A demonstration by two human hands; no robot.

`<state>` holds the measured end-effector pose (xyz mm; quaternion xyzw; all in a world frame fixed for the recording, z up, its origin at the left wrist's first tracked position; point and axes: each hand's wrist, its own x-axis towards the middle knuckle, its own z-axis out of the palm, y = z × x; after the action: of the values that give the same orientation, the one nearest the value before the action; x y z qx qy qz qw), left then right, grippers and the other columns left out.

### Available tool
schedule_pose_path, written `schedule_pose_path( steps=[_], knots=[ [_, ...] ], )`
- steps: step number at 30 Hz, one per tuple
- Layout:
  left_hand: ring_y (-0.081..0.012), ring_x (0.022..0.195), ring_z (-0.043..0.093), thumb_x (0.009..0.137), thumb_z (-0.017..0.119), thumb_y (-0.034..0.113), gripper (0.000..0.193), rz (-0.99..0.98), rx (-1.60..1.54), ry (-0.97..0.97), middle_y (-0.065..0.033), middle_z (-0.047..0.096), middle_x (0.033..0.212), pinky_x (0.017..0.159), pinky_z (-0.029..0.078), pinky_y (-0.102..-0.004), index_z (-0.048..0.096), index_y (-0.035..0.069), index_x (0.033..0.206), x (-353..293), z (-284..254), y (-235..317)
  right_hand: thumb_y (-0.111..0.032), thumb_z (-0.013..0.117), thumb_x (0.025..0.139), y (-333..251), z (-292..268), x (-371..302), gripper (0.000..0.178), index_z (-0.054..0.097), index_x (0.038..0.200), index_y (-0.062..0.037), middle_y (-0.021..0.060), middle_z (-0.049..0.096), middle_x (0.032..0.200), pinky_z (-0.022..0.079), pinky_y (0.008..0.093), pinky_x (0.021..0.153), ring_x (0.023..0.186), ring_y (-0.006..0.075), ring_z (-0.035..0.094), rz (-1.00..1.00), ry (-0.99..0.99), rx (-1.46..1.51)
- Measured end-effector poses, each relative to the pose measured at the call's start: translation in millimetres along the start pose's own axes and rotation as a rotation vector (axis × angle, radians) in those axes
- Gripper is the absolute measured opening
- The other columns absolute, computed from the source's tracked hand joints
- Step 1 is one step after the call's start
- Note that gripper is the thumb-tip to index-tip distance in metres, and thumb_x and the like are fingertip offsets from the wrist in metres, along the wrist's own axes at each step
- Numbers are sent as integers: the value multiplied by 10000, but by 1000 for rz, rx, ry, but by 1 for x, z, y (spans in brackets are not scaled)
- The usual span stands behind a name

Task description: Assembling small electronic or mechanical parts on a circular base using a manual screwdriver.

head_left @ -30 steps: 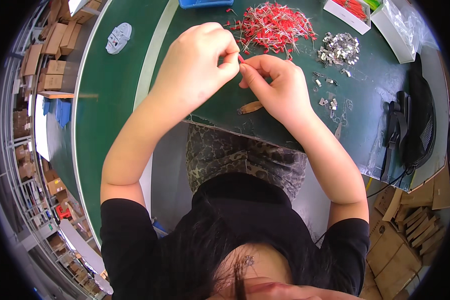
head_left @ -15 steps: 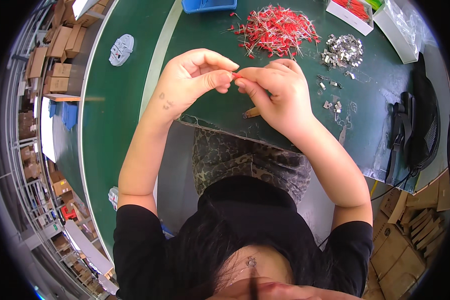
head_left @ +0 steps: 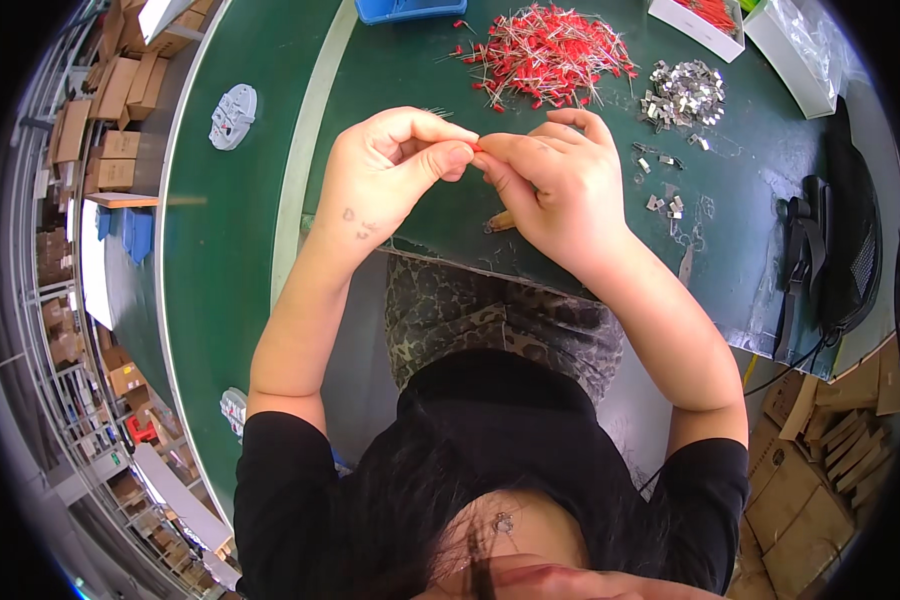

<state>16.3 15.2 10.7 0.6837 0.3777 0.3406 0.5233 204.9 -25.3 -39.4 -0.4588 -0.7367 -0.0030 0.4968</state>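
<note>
hands: left hand (head_left: 395,170) & right hand (head_left: 555,185) meet fingertip to fingertip just above near edge of green bench (head_left: 270,200); both pinched on one small red component (head_left: 477,148), held between them at centre; close to the body, prob. so the fine part is easy to see & steady
grip: left thumb + forefinger clenched on the part; right fingers curled, nipping its other end; wire legs hidden by fingers
supply: heap of red leaded components (head_left: 550,55) far centre, within reach; pile of small metal clips (head_left: 685,92) to its right; stray clips (head_left: 665,205) nearer, right of right hand
containers: blue tray (head_left: 410,8) far, left of heap; white box (head_left: 695,25) far right w/ red parts; clear bag (head_left: 800,45) beyond it
other: white plastic part (head_left: 233,115) far left; brown cardboard boxes (head_left: 110,110) on shelves left, cardboard scraps near right; labels too small to tell
</note>
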Motion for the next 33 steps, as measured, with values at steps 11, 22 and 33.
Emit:
schedule_pose_path(
  steps=[11, 22, 33],
  knots=[
    [-98, 786, 644, 928, 717, 62, 143, 102, -41, 149, -60, 712, 894, 742, 537, -225, 702, -29, 1037, 5, 17, -25, -173, 788, 818, 2, 4, 1, 78, 745, 864, -129, -19, 650, 647, 481, 393, 882, 617, 160, 628, 24, 21, -93],
    [-219, 1030, 675, 1063, 512, 249, 352, 210, -284, 277, -168, 688, 1157, 912, 554, -351, 647, -25, 1238, -4, -14, -41, -158, 776, 838, 7, -16, 11, 118, 729, 946, -145, -20, 719, 811, 421, 487, 1052, 764, 176, 677, 109, -51, -113],
    [-345, 1415, 396, 949, 671, 401, 578, -115, 1118, 649, -225, 399, 1529, 1142, 344, -449, 531, 109, 1428, -58, -279, -109, -142, 742, 868, 107, -141, 87, 130, 763, 958, -51, 93, 745, 1074, 459, 364, 997, 1037, 254, 679, 197, 44, -451]
  ],
)
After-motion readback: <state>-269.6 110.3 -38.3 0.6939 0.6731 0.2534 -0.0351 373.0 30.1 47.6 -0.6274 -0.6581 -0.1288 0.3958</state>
